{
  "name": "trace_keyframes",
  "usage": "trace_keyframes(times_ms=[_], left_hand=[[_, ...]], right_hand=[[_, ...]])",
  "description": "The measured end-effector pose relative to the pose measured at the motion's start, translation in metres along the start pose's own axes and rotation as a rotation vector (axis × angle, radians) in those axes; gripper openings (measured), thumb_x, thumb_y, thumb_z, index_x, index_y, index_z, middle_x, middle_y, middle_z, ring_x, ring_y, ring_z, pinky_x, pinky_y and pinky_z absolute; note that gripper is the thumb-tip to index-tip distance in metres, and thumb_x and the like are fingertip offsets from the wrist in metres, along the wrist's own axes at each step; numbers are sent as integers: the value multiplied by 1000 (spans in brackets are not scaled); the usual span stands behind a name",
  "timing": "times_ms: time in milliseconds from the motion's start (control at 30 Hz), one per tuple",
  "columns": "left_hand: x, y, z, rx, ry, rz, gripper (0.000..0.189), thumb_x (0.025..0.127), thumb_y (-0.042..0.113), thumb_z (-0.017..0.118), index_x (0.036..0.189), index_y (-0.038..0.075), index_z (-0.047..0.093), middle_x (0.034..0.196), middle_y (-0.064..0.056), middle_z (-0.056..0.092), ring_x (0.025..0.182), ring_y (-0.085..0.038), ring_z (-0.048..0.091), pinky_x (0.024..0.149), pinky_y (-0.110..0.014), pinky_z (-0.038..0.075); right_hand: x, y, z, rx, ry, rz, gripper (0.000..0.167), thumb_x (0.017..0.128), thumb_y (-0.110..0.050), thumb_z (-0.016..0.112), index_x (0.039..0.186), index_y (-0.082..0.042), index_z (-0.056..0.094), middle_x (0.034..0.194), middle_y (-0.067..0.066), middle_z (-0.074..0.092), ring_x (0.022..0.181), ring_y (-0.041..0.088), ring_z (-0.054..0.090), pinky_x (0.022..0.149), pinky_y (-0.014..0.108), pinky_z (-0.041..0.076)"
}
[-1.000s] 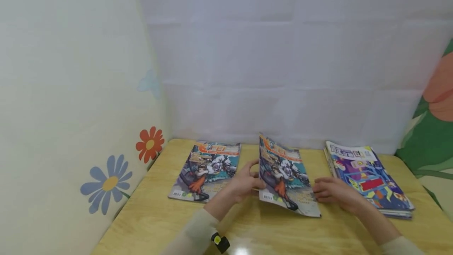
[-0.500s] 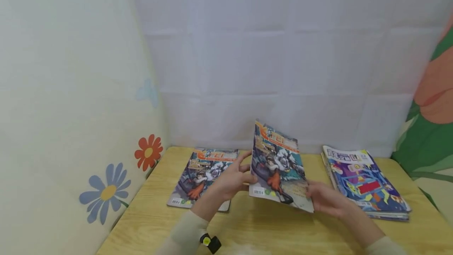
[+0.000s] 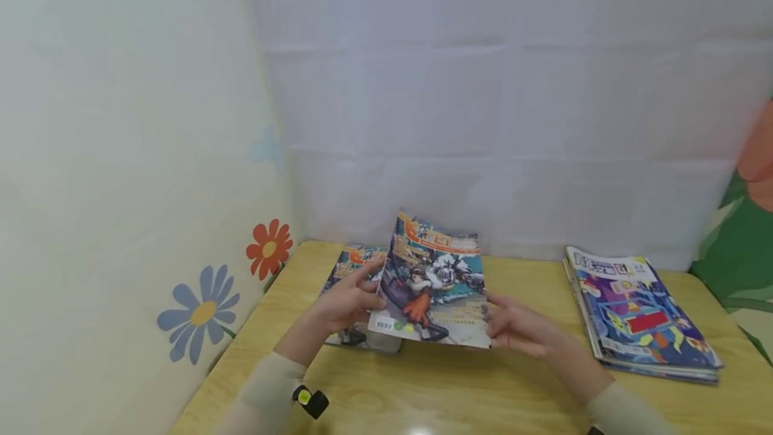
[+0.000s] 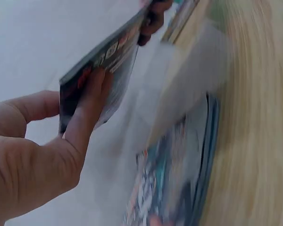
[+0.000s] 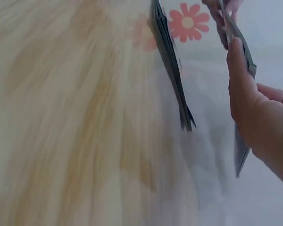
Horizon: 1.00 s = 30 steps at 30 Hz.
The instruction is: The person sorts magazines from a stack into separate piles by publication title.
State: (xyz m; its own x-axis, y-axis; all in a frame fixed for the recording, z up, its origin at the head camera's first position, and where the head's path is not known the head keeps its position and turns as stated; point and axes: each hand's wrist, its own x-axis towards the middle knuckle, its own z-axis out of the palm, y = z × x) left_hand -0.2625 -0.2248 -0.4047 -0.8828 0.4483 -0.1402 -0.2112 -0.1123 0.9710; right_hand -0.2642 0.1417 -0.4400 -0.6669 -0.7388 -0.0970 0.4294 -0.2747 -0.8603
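Observation:
Between both hands a magazine (image 3: 437,287) with an orange title and a red-clothed figure is held tilted above the table. My left hand (image 3: 341,301) pinches its left edge, with thumb and fingers on opposite faces in the left wrist view. At the lower right edge, my right hand (image 3: 522,327) grips it, as the right wrist view shows too. Beneath and to the left, a magazine (image 3: 349,337) with a matching cover lies on the table, partly hidden by the left hand and the held one. Its layered edge (image 5: 171,66) shows in the right wrist view.
A stack of magazines (image 3: 640,314) with a purple-blue cover lies on the right of the wooden table (image 3: 471,395). White cloth (image 3: 495,99) hangs behind, and a wall (image 3: 121,119) with painted flowers stands at the left.
The held magazine rose from the table and shifted left, partly over the lying one. My right hand, first beside its edge, took hold of it; both hands moved left.

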Motion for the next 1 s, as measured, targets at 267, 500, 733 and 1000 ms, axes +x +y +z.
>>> trace_keyframes(times_ms=[267, 500, 733, 1000], left_hand=[[-7, -7, -59, 33, -13, -89, 92, 92, -12, 60, 164, 23, 14, 146, -26, 49, 112, -43, 63, 88, -55, 55], [-16, -18, -103, 60, 5, -151, 94, 92, -14, 57, 165, 21, 10, 152, -29, 38, 117, -41, 60, 93, -53, 53], [-24, -22, -124, 111, 55, -165, 91, 90, -14, 58, 164, 14, 15, 151, -28, 43, 116, -40, 61, 92, -50, 53], [-26, -17, -124, 321, 177, -173, 78, 90, -7, 61, 159, 2, 26, 146, -30, 48, 115, -35, 63, 92, -47, 54]], right_hand=[[46, 20, 33, 99, 76, 26, 97, 75, 26, 33, 162, -5, 2, 147, 35, 37, 124, 51, 52, 96, 64, 46], [80, 42, 57, 167, 102, 41, 98, 75, 27, 29, 163, -10, 5, 149, 37, 34, 129, 56, 44, 94, 65, 47], [103, 56, 76, 177, 189, 45, 99, 74, 28, 29, 163, -10, 9, 145, 38, 39, 127, 58, 45, 89, 66, 50], [114, 60, 84, 81, 221, 16, 94, 68, 27, 28, 158, 2, 17, 141, 38, 44, 125, 57, 48, 88, 65, 51]])
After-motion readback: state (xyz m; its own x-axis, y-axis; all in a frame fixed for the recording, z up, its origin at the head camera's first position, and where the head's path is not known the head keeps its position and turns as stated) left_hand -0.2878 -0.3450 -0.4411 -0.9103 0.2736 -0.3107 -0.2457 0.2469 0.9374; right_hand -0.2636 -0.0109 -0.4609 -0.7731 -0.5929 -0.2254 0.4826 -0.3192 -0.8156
